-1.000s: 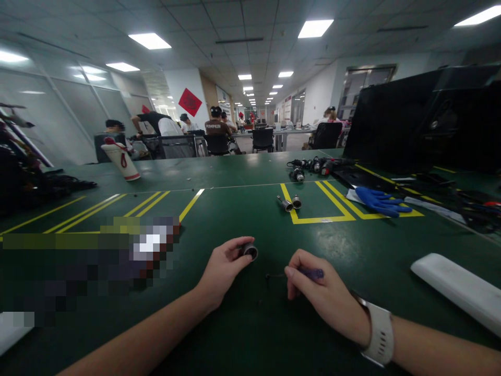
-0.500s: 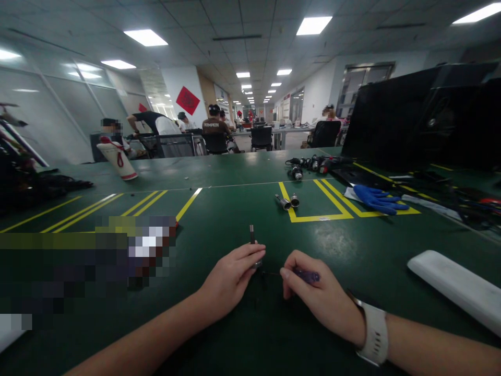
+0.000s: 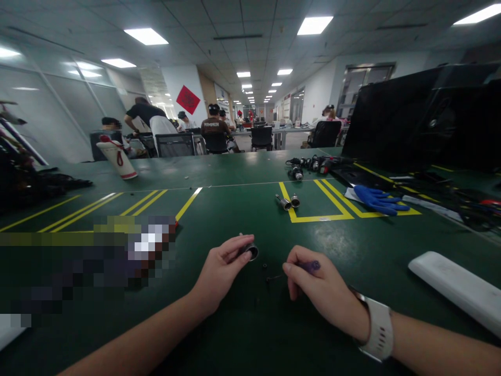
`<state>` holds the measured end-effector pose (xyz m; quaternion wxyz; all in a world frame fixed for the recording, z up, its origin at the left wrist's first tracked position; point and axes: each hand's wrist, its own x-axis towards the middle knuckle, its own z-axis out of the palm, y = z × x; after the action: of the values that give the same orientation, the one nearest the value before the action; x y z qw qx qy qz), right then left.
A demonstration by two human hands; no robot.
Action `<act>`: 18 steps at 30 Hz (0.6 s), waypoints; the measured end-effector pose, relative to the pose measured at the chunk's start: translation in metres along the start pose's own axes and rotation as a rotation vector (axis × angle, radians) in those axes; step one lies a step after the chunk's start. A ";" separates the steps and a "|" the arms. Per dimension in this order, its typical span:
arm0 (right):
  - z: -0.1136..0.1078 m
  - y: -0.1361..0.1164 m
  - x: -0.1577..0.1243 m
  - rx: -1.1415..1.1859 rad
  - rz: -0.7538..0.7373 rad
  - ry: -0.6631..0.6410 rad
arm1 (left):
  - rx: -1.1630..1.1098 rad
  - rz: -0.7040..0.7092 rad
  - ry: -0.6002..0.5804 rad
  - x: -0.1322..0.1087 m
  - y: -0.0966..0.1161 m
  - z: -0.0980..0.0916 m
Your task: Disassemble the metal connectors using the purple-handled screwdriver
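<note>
My left hand (image 3: 224, 266) grips a cup-shaped metal part (image 3: 254, 252) between thumb and fingers, its round open end facing right. In my right hand (image 3: 313, 277) is a screwdriver with a purple handle (image 3: 314, 265). Its thin shaft (image 3: 276, 277) points left, toward a tiny dark piece (image 3: 268, 280) at the tip that is too small to name. Another small black piece (image 3: 264, 266) rests on the green tabletop (image 3: 242, 324) between my hands. Farther off lie two similar metal parts (image 3: 284, 203), side by side across a yellow tape line.
A blue glove (image 3: 378, 199) lies to the right, near a long white object (image 3: 456, 284). Several dark metal parts (image 3: 309, 166) are bunched farther back, left of a big black case (image 3: 407, 115). A white and red container (image 3: 118, 161) stands back left. People sit beyond the table.
My left hand has drawn slightly left and turned the metal part, so its open end now shows. Small black pieces are now visible on the table. My right hand has barely moved.
</note>
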<state>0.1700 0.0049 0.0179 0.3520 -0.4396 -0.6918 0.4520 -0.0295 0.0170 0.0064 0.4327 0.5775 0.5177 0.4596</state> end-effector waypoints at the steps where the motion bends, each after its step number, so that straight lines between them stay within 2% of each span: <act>1: -0.001 -0.004 0.002 -0.019 0.028 -0.015 | -0.016 -0.005 0.006 -0.001 0.001 0.001; 5: -0.004 -0.014 0.010 -0.107 0.078 -0.064 | -0.093 -0.048 0.009 -0.002 0.004 0.006; 9: 0.000 -0.006 0.011 0.045 0.046 -0.050 | -0.183 -0.175 -0.023 -0.002 0.004 0.005; 14: 0.001 0.009 0.005 0.272 -0.071 -0.001 | -0.233 -0.226 -0.012 -0.001 0.003 0.001; 18: 0.001 0.009 -0.002 0.115 -0.243 0.073 | -0.225 -0.207 0.005 -0.002 0.003 0.001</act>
<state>0.1726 0.0047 0.0094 0.4538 -0.3480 -0.6993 0.4288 -0.0276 0.0143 0.0090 0.5385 0.4680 0.5207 0.4690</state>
